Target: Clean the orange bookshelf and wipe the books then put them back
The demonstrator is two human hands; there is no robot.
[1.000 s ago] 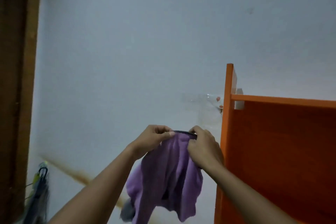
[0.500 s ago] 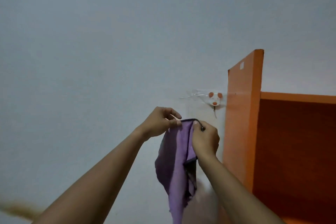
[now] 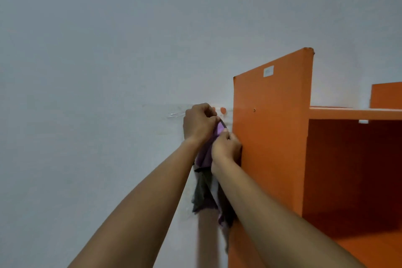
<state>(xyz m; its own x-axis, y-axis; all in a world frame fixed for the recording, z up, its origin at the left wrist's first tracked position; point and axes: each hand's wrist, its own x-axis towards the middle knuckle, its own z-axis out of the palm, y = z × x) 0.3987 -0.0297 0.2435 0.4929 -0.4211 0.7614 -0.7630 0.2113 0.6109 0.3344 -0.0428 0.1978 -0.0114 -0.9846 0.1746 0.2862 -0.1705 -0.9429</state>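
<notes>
Plain pale wall point(image 3: 108, 50) fills most of the view, bare paint with faint scuffs; one orange bookshelf point(image 3: 272, 137) stands against it on the right, its side panel facing us. One shelf board point(image 3: 348, 113) shows, with a dark open compartment under it. On the side panel: one small white sticker point(image 3: 268, 71) near the top, one screw head point(image 3: 254, 110) lower down.

One purple cloth point(image 3: 205, 156) is up at the wall, just beside the panel; it hangs down between the two forearms, the lower part dark and crumpled. Two hands, both raised. Left hand point(image 3: 199, 125) has its fingers curled round the cloth's top edge; right hand point(image 3: 225, 148) pinches the same edge just below, knuckles close to the panel, contact unclear.

One wall hook point(image 3: 223, 110) sits right behind the left hand, mostly hidden; two orange dots of it visible, plus one clear strip point(image 3: 174, 114) stuck to the wall.
</notes>
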